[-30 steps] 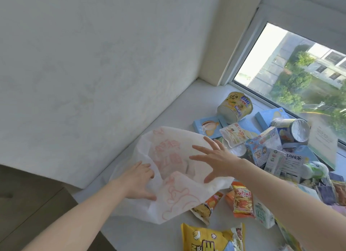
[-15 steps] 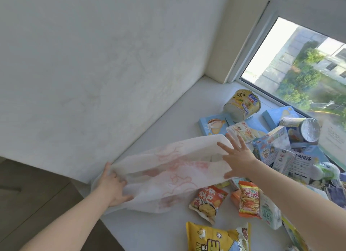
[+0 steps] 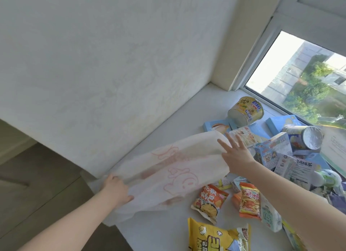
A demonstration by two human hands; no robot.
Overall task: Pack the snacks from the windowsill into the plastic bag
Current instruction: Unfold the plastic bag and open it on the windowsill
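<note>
A white plastic bag (image 3: 168, 168) with a red cartoon print lies stretched across the white windowsill (image 3: 187, 119). My left hand (image 3: 117, 187) grips its near-left end at the sill's edge. My right hand (image 3: 236, 153) has spread, straight fingers and presses against the bag's far-right end. Snacks lie to the right: an orange chip packet (image 3: 208, 202), an orange-red stick-snack packet (image 3: 250, 202), a yellow bag (image 3: 217, 235), a yellow cup (image 3: 245, 110) on its side, and a foil-lidded cup (image 3: 303, 140).
A textured white wall (image 3: 112, 63) borders the sill on the left. The window (image 3: 303, 78) runs along the right. Blue boxes (image 3: 217, 126) and white cartons (image 3: 295, 166) are piled beside the glass. Brown floor (image 3: 37, 185) lies below the sill's near edge.
The bag has been pulled out long and flat between my hands. My left hand slid left to the sill's edge, and my right hand moved right toward the snack pile.
</note>
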